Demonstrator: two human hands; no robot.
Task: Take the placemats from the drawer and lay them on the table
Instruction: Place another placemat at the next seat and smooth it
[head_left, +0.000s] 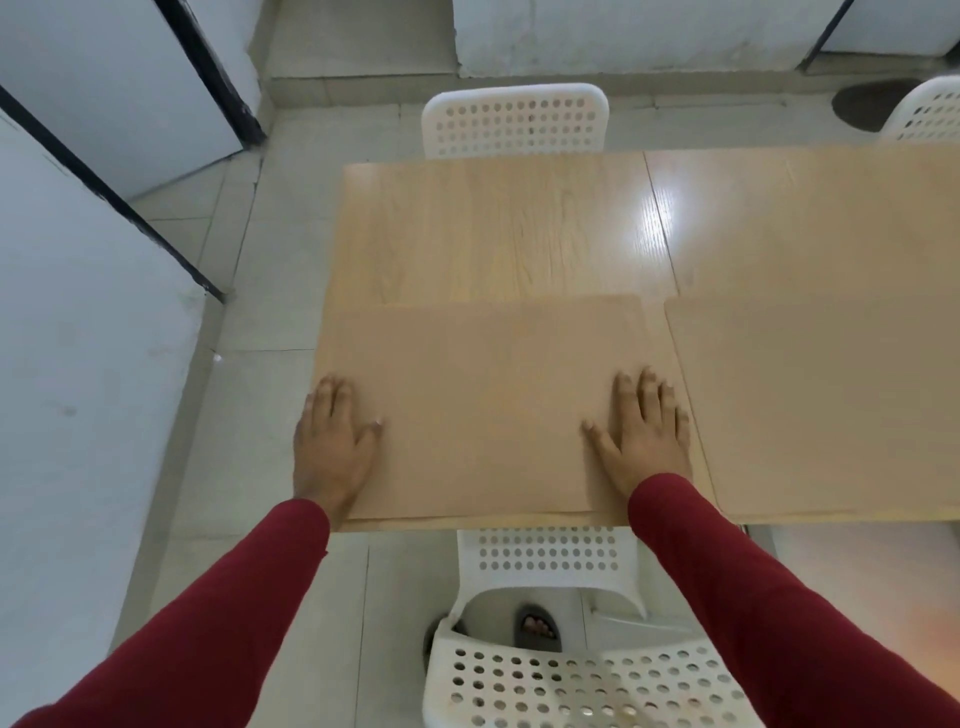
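- Near placemat (483, 405): lies flat at the left end of the wooden table (519, 228), its near edge along the table's near edge.
- Left hand (332, 447): palm down, fingers spread, flat on the mat's left edge, partly overhanging it.
- Right hand (647, 431): palm down, fingers spread, flat on the mat near its right edge.
- Second placemat (821, 405): lies flat just beside the first, to its right, a narrow gap between them.
- White perforated chairs: one (561, 665) at the near side, one (514, 122) at the far side.
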